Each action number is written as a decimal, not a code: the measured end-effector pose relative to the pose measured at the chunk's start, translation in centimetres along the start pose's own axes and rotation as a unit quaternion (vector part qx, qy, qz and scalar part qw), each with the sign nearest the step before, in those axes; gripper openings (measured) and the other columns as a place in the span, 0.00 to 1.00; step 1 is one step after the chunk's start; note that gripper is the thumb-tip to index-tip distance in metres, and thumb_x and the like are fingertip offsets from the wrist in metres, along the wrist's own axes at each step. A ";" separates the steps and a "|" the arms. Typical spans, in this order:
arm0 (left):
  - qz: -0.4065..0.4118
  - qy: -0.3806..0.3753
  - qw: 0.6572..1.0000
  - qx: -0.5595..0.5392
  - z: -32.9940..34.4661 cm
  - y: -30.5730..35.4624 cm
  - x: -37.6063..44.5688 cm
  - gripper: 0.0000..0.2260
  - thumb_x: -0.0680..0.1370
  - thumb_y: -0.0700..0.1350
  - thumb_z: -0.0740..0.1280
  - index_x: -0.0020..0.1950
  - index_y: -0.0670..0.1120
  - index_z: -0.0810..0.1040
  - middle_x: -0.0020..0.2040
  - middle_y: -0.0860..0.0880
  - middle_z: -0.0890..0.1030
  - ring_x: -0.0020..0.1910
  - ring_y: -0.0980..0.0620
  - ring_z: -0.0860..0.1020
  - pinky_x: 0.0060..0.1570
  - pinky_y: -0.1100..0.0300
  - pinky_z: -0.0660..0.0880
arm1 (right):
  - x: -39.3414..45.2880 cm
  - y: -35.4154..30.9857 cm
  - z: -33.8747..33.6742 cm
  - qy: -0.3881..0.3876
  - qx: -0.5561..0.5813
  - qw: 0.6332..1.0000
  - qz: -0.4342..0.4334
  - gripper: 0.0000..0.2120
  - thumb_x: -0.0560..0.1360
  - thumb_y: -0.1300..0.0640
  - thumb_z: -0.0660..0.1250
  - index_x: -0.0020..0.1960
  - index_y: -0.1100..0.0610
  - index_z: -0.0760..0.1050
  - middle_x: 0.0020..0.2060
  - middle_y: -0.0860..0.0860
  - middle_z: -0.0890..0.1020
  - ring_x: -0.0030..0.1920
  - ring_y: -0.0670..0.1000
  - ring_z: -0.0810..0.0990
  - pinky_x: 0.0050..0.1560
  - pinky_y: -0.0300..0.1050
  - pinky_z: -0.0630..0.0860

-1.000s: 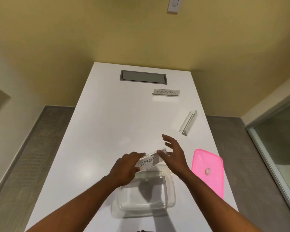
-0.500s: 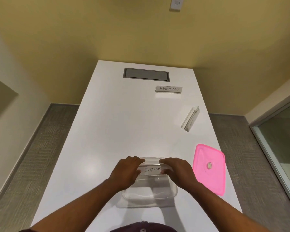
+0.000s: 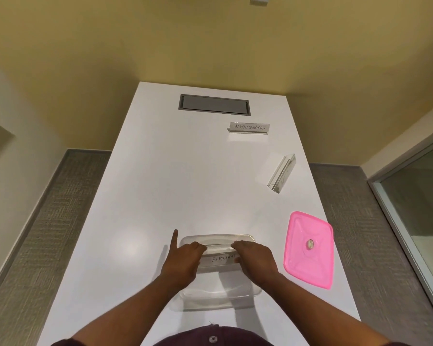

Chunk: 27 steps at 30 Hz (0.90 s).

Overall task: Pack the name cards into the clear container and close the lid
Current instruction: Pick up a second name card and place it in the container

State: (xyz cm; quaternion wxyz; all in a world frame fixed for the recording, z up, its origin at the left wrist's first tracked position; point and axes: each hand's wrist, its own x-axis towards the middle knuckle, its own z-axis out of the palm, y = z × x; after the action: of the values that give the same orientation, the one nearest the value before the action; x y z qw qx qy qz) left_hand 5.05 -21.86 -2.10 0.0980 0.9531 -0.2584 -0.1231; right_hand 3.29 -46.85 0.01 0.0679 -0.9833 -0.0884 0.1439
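Observation:
A clear rectangular container [image 3: 219, 299] sits on the white table near its front edge. Both hands hold a name card reading ELEPHANT [image 3: 220, 258] inside the container's far half. My left hand [image 3: 184, 262] grips the card's left end, with one finger sticking up. My right hand [image 3: 254, 259] grips its right end. The pink lid [image 3: 309, 249] lies flat on the table to the container's right. A second card reading SUPERMAN [image 3: 249, 127] stands at the far right. A third name card [image 3: 281, 173] in a clear holder lies at an angle by the right edge.
A grey hatch [image 3: 214, 105] is set into the white table [image 3: 148, 196] at its far end. Yellow walls close off the far side. Grey carpet runs along both long sides of the table, and a glass panel stands at the right.
Both hands have brought the ELEPHANT card down from above the container's far rim into the container. My right hand, open a second ago, now grips the card's end.

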 end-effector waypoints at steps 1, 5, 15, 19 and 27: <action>-0.005 -0.004 1.000 0.009 0.3 0.0 0.1 0.22 0.66 0.41 0.73 0.58 0.53 0.76 0.47 0.56 0.83 0.41 0.53 0.83 0.73 0.36 0.41 | 0.3 -0.2 0.2 -0.011 -0.008 1.000 -0.002 0.18 0.74 0.59 0.69 0.64 0.50 0.76 0.53 0.49 0.85 0.51 0.57 0.85 0.43 0.50 0.80; -0.025 -0.022 0.998 0.051 0.8 -0.3 0.4 0.26 0.59 0.36 0.74 0.54 0.53 0.78 0.43 0.58 0.82 0.36 0.54 0.82 0.74 0.37 0.39 | 1.0 -0.6 0.9 -0.034 -0.033 0.999 -0.017 0.19 0.76 0.65 0.63 0.66 0.53 0.73 0.55 0.52 0.83 0.54 0.58 0.82 0.45 0.51 0.78; -0.059 -0.049 0.992 0.100 1.8 -0.4 1.2 0.26 0.60 0.31 0.67 0.54 0.52 0.80 0.43 0.54 0.84 0.40 0.50 0.83 0.73 0.40 0.29 | 1.2 -0.4 2.2 -0.029 -0.028 0.998 -0.038 0.23 0.76 0.65 0.62 0.70 0.56 0.72 0.63 0.56 0.81 0.60 0.61 0.81 0.52 0.54 0.80; -0.071 -0.073 0.990 0.098 1.7 0.0 1.3 0.26 0.61 0.33 0.70 0.56 0.51 0.81 0.46 0.53 0.85 0.45 0.48 0.83 0.73 0.37 0.36 | 1.2 -0.8 2.3 -0.018 -0.031 0.999 -0.033 0.21 0.75 0.65 0.64 0.68 0.56 0.75 0.60 0.56 0.83 0.57 0.61 0.82 0.50 0.55 0.81; -0.050 -0.020 0.998 0.038 0.3 0.2 1.4 0.18 0.65 0.44 0.76 0.54 0.54 0.81 0.49 0.55 0.84 0.52 0.50 0.82 0.70 0.28 0.50 | 1.5 -0.8 1.8 -0.001 0.012 1.000 -0.017 0.23 0.77 0.57 0.64 0.72 0.51 0.72 0.64 0.50 0.81 0.63 0.56 0.80 0.54 0.53 0.80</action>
State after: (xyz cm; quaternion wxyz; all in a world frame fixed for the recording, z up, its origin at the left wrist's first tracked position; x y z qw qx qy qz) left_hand 6.05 -22.83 -2.58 0.0507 0.9653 -0.2167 -0.1369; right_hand 4.08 -45.55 -1.93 0.0820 -0.9807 -0.1030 0.1444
